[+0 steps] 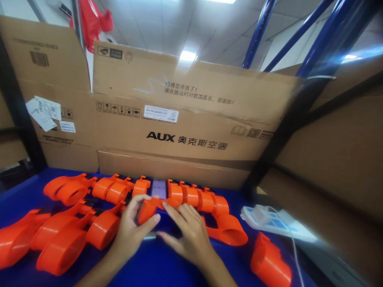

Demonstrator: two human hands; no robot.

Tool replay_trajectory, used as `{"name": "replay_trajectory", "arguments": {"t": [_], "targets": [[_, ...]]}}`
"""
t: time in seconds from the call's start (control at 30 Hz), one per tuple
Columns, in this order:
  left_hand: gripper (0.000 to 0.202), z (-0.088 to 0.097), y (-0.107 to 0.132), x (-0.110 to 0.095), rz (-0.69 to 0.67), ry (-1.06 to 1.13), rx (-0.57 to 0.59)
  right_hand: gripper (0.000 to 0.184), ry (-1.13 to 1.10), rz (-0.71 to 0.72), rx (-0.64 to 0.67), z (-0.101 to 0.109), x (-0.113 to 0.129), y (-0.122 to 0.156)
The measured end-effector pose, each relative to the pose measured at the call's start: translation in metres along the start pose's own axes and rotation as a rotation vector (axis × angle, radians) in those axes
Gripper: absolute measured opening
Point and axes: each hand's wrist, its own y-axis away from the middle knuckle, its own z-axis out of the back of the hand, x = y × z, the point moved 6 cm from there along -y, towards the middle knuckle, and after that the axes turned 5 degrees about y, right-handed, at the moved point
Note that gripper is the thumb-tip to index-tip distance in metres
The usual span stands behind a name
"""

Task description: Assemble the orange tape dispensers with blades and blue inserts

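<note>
Both my hands meet at the middle of a blue table [155,267]. My left hand [131,229] curls its fingers and thumb around an orange plastic part [151,208]. My right hand [188,233] lies over a dark blue piece [166,224] just under that part, fingers bent and pressing on it. Behind them leans a small phone-like screen [159,188] between more orange parts.
Several orange plastic parts lie in rows at the left [60,235], behind the hands [197,197], and one at the right [269,261]. A white power strip with a cable [269,219] sits at the right. Cardboard boxes [185,119] wall the back; blue rack posts [314,67] rise at the right.
</note>
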Motion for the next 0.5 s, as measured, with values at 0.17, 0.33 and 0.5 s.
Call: {"name": "replay_trajectory", "arguments": {"t": [0.17, 0.33, 0.5], "targets": [[0.041, -0.0001, -0.0009, -0.0025, 0.015, 0.018, -0.009, 0.067, -0.003, 0.002, 0.000, -0.0007, -0.0005, -0.0004], [0.042, 0.0016, -0.0025, -0.0028, 0.033, 0.016, -0.044, 0.071, -0.012, 0.003, 0.000, -0.0001, -0.0006, -0.0002], [0.043, 0.0023, -0.0029, -0.0027, 0.020, 0.004, -0.032, 0.071, -0.001, 0.009, -0.017, 0.0014, 0.0011, -0.0001]]}}
